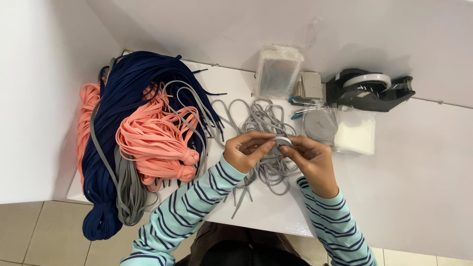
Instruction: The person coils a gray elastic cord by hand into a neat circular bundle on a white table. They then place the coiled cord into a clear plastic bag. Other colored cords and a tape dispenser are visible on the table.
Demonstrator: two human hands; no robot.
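Both hands meet over the middle of the white table [404, 162], near its front edge. The left hand [244, 151] and right hand [311, 158] each pinch a small coiled grey shoelace [282, 143] between fingertips, the coil sitting between them, above a loose tangle of grey laces [266, 118]. Navy laces [133, 93] and salmon laces [157, 135] heap at the left edge; a black tape dispenser [369, 91] stands along the back edge

A clear plastic packet [279, 71] stands upright well beyond the fingers [256, 143], near the wall. A flat clear bag [355, 135] of white contents lies on the desk [419, 162] right of the fingers, just beside a clear-wrapped grey lace coil [320, 125].
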